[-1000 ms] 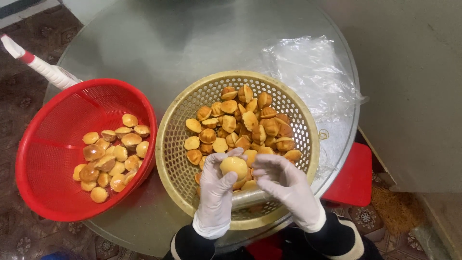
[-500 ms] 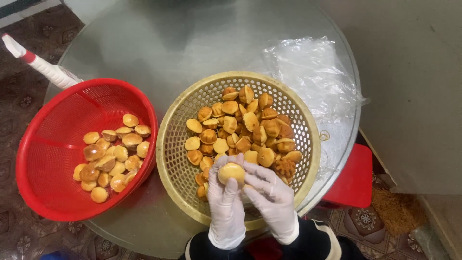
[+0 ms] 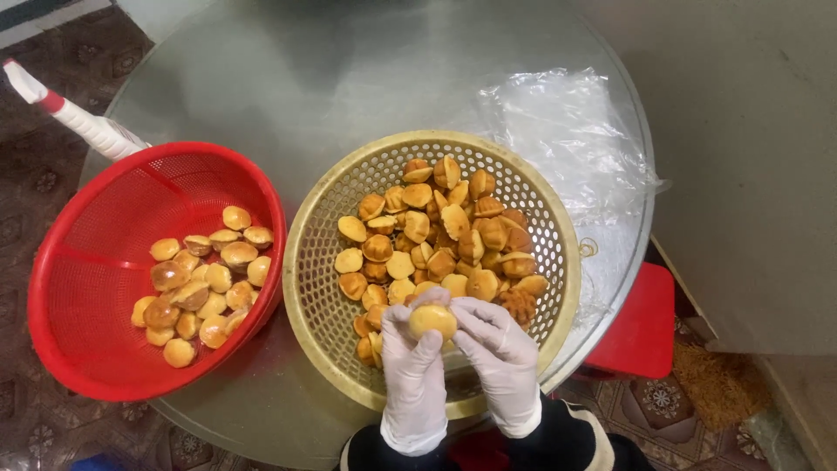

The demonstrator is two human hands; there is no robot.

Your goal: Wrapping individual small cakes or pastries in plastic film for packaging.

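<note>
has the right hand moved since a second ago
Yes. The right hand has shifted left along the near rim of the yellow basket, closing in beside the left hand on the small cake.

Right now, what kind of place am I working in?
Probably a home kitchen or small food workshop: a round glass table on patterned floor tiles, with small cakes sorted between a yellow basket and a red one.

Glossy red plastic basket (image 3: 78,349); perforated yellow plastic basket (image 3: 323,253); crinkled clear film (image 3: 567,131).
</note>
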